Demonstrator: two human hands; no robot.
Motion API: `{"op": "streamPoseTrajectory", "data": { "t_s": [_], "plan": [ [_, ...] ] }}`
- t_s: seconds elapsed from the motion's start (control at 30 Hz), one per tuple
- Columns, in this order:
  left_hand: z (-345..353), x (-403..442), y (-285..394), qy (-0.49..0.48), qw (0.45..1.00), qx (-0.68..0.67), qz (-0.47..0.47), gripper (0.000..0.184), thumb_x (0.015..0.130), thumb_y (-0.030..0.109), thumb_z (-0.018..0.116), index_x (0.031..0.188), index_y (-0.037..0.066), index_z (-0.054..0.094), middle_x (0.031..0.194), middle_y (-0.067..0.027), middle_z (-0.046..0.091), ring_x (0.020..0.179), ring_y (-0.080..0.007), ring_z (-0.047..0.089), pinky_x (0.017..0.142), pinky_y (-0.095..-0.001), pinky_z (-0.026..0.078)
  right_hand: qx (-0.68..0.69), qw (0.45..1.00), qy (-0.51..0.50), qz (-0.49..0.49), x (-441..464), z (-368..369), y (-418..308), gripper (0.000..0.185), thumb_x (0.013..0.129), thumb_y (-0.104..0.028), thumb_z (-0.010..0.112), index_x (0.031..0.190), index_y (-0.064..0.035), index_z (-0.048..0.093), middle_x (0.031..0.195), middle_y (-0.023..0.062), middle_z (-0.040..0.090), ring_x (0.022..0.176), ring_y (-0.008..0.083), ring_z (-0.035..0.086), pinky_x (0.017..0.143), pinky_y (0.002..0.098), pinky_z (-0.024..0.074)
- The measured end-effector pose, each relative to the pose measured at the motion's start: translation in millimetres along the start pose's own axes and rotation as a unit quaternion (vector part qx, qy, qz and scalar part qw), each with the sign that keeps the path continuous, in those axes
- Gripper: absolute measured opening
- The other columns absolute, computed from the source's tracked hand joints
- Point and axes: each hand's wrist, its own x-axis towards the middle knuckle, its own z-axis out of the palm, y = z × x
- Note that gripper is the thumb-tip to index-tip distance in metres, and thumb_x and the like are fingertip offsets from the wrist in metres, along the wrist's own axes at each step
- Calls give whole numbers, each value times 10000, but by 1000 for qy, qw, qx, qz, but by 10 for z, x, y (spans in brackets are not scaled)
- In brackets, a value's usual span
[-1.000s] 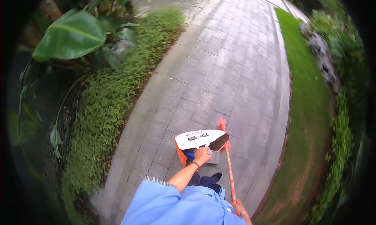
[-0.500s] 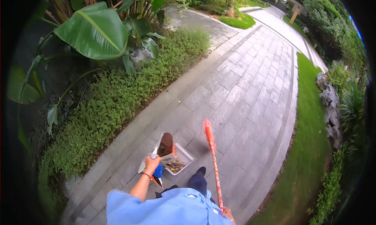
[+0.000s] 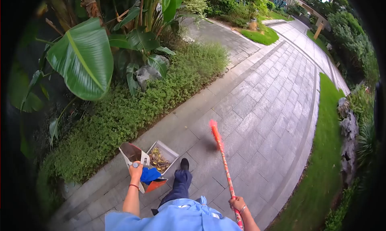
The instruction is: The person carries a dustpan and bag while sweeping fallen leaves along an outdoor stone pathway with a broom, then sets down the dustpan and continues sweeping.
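Head view: left hand (image 3: 136, 173), fingers closed around the top of the dustpan (image 3: 171, 153) handle; pan holds dry leaves (image 3: 158, 160), near the left edge of the paved path (image 3: 257, 122). Blue cloth (image 3: 150, 175) just below the grip. Right hand (image 3: 238, 204), fingers wrapped around the broom (image 3: 226, 165) shaft, red bristles pointing forward.

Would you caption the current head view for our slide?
Left hand holding a grey dustpan of dry leaves; right hand gripping a red patterned broom handle.
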Motion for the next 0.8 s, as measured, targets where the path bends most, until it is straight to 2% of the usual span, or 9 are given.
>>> {"op": "streamPoseTrajectory", "data": {
  "t_s": [0.17, 0.3, 0.43, 0.5, 0.53, 0.63, 0.7, 0.77, 0.8],
  "plan": [
    [688, 798, -39, 8, 1000, -2, 16, 181, 623, 114, 632, 788, 42, 646, 735, -123, 640, 699, -226, 621, 667, -329, 473, -25, 999, 27, 14, 820, -39, -1064, 78, 709, -64, 534, 667, 0, 520, 528, 58, 507, 397, 122, 466, 364, 260, 380],
    [989, 1061, 494, -23, 997, -24, -70, 154, 625, 83, 633, 774, 45, 645, 716, -118, 633, 686, -204, 612, 656, -320, 468, -75, 994, 78, -1, 1646, -301, -1815, 100, 692, -80, 549, 662, 15, 551, 531, 61, 519, 408, 134, 478, 367, 276, 381],
    [1199, 1358, 598, -53, 995, 4, -83, 144, 633, 59, 630, 775, 37, 642, 716, -80, 623, 661, -159, 590, 633, -294, 464, -170, 974, 145, -35, 2421, -506, -2812, 124, 692, -80, 544, 666, 40, 564, 543, 77, 534, 425, 152, 505, 382, 295, 401],
    [1357, 1445, 628, -52, 997, -16, -61, 145, 649, 53, 623, 792, 38, 642, 677, -56, 606, 600, -130, 566, 562, -268, 452, -252, 952, 171, -22, 2962, -610, -3273, 166, 699, -104, 536, 694, 56, 578, 573, 116, 561, 502, 188, 573, 433, 308, 435],
    [1441, 1461, 636, -49, 997, -26, -54, 146, 656, 51, 619, 800, 38, 642, 658, -44, 598, 570, -115, 555, 526, -255, 446, -348, 922, 154, -70, 3420, -755, -3386, 159, 696, -103, 533, 675, 51, 566, 553, 105, 549, 474, 180, 551, 407, 312, 415],
    [1676, 1378, 877, -50, 993, -5, -104, 150, 663, 55, 622, 810, 34, 641, 660, -45, 599, 572, -113, 556, 532, -253, 449, -386, 901, 195, 31, 4106, -679, -4045, 178, 704, -158, 554, 792, -31, 642, 757, 121, 637, 704, 247, 630, 578, 329, 490],
    [1892, 1314, 819, -31, 994, -40, -92, 151, 657, 62, 631, 806, 44, 644, 653, -45, 598, 568, -107, 556, 544, -244, 451, -574, 812, 91, -45, 4732, -737, -4128, 160, 708, -158, 559, 803, -71, 654, 771, 94, 643, 724, 243, 630, 589, 332, 491],
    [2107, 1286, 750, 32, 996, 34, -74, 139, 659, 59, 626, 797, 52, 644, 642, -37, 592, 556, -109, 552, 539, -239, 449, -707, 699, 12, -106, 5125, -665, -4235, 159, 714, -160, 562, 819, -98, 663, 776, 79, 647, 741, 241, 629, 598, 335, 489],
    [2175, 1311, 599, 55, 997, 29, -39, 127, 663, 57, 619, 787, 64, 645, 620, -35, 581, 539, -109, 546, 533, -246, 446, -793, 587, -55, -154, 5019, -519, -4281, 163, 714, -162, 563, 826, -100, 664, 775, 77, 647, 737, 243, 629, 602, 338, 488]
  ]
}}
